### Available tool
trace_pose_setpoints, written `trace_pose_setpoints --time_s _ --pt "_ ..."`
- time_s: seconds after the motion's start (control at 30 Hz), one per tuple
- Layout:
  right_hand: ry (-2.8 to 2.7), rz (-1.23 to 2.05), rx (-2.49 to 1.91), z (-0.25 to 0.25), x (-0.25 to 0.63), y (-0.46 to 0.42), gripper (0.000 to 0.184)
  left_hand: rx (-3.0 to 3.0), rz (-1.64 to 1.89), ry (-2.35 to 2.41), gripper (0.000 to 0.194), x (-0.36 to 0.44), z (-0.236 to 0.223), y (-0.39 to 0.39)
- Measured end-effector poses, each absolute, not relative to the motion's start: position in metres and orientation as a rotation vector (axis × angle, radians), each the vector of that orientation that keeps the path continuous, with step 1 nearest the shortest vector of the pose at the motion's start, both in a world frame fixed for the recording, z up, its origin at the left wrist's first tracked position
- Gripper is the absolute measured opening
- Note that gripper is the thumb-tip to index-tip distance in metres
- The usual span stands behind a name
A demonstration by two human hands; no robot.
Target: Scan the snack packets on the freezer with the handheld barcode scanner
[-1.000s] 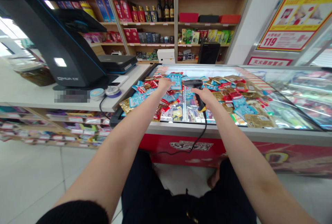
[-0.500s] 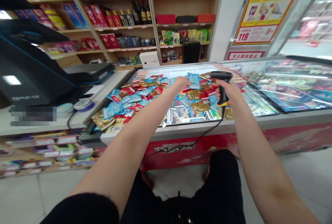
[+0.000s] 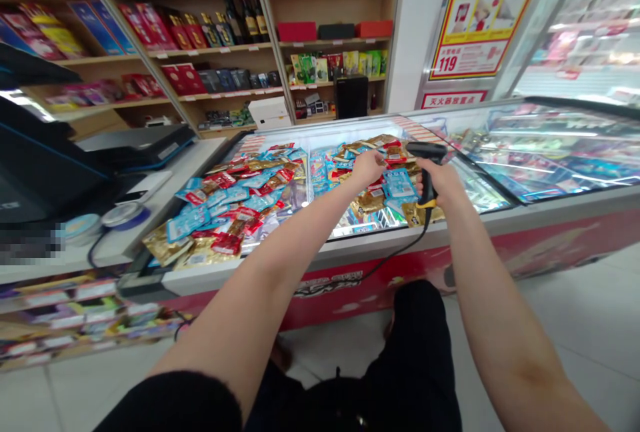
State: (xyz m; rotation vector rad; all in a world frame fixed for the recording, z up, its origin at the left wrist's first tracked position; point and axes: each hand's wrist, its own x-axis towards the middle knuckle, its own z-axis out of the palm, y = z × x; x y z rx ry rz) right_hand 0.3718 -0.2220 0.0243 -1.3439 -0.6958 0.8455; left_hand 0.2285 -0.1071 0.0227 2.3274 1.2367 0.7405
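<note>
My right hand (image 3: 443, 182) grips a black and yellow barcode scanner (image 3: 427, 150) by its handle, above the right-hand pile of snack packets. Its cord hangs down over the counter's front. My left hand (image 3: 369, 169) is at the same pile, fingers bent together against gold and red packets; what they pinch is hidden. A light-blue packet (image 3: 399, 183) lies face up between my hands, left of the scanner handle. Near it is a gold packet (image 3: 370, 201). The left-hand pile holds blue, red and gold packets (image 3: 188, 223).
The packets lie on the glass top of a freezer (image 3: 345, 224). To the left are a dark checkout machine (image 3: 45, 159) and a round tin (image 3: 123, 215) on a counter. Shelves (image 3: 320, 45) of boxes and bottles stand behind; a yellow-red poster (image 3: 487, 15) hangs at the right.
My left hand has let go of the light-blue packet, which now lies nearer the scanner, and has reached onto gold and red packets. The view has turned slightly right; the scanner stays in my right hand.
</note>
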Motion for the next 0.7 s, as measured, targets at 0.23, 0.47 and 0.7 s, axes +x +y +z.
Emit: trace_pose_setpoints --time_s 0.23,0.47,0.7 --pt "-0.658 0.906 -1.398 0.03 0.345 -0.215 0.022 2.246 0.85 1.323 0.026 0.177 0.022 -0.094" --pt "-0.799 1.047 -1.355 0.037 0.289 -0.196 0.026 2.16 0.956 1.505 0.029 0.092 0.029 -0.077" --pt "-0.983 1.174 -1.314 0.041 0.207 -0.179 0.027 2.057 1.008 1.845 0.033 -0.021 0.035 -0.066"
